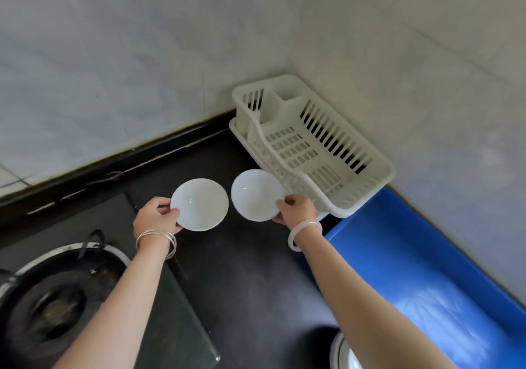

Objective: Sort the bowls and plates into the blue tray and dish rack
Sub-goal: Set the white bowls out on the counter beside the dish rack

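My left hand (158, 216) grips the left rim of a white plate (200, 205), held above the dark counter. My right hand (296, 207) pinches the right rim of a second white plate (256, 195), which is tilted toward me just in front of the cream dish rack (378, 189). The rack stands in the corner against the wall and holds nothing that I can see. The blue tray (398, 254) lies along the right wall, below the rack, and looks bare inside.
A gas burner (51, 303) with a metal ring sits on a glass hob at the lower left. More white dishware (345, 354) peeks in at the bottom edge. Tiled walls close off the back and the right side.
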A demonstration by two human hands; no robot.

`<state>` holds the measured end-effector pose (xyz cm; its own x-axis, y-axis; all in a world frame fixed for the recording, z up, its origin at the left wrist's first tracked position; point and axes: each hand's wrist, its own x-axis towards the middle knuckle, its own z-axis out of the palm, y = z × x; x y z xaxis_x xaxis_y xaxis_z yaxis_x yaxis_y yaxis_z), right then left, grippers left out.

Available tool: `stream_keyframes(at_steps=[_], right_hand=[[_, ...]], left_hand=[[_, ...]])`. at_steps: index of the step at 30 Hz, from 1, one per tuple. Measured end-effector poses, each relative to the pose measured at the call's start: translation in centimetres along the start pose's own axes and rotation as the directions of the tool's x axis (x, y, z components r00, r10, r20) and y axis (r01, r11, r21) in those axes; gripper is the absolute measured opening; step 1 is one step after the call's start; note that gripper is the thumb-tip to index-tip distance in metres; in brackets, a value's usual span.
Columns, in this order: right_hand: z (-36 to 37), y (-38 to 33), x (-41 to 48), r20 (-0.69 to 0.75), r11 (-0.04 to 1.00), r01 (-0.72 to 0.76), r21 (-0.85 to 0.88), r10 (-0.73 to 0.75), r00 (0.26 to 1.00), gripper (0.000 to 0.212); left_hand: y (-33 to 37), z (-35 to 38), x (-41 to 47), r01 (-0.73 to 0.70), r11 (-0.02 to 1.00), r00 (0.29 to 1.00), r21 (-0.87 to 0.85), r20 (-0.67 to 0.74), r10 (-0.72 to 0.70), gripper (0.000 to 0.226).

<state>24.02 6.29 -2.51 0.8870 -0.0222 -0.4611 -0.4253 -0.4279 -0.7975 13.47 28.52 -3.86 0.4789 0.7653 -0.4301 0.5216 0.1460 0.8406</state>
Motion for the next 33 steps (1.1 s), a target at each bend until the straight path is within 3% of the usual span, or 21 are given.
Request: stream_keyframes(at_steps=[3, 6, 10, 19, 23, 29, 33], right_hand=[[2.6, -0.6, 3.0, 0.023, 0.997, -0.065, 0.047, 0.064, 0.998, 0.016], [5.0, -0.9, 5.2, 0.03, 0.994, -0.095, 0.056, 0.094, 0.995, 0.003], [7.8, -1.5, 7.3, 0.009, 0.979, -0.13, 0.156, 0.131, 0.991, 0.005], [11.8, -2.0, 9.5, -0.007, 0.974, -0.178, 0.142, 0.181, 0.983, 0.01], [12.3, -2.1, 9.6, 0.052, 0.967, -0.202, 0.158, 0.196, 0.979, 0.01], [11.9, -1.1, 8.7, 0.2, 0.858, -0.248, 0.45, 0.174, 0.964, 0.035], [12.6, -1.2, 8.9, 0.188, 0.83, -0.241, 0.502, 0.168, 0.968, 0.041]], left_hand=[[0.6, 0.1, 2.6, 0.025, 1.0, 0.998, -0.009, -0.058, -0.026, 0.023], [0.8, 0.1, 4.8, 0.052, 0.999, 0.993, -0.012, -0.107, -0.053, 0.023], [0.9, 0.0, 6.9, 0.081, 0.996, 0.987, -0.032, -0.139, -0.085, 0.024], [0.5, 0.3, 8.9, 0.124, 0.989, 0.978, -0.08, -0.161, -0.135, 0.025], [0.6, 0.3, 9.2, 0.16, 0.976, 0.977, -0.151, -0.114, -0.178, 0.027], [-0.5, 0.1, 7.9, 0.351, 0.828, 0.936, -0.438, 0.126, -0.33, 0.036], [-0.3, 0.8, 7.7, 0.338, 0.776, 0.933, -0.533, 0.084, -0.349, 0.035]])
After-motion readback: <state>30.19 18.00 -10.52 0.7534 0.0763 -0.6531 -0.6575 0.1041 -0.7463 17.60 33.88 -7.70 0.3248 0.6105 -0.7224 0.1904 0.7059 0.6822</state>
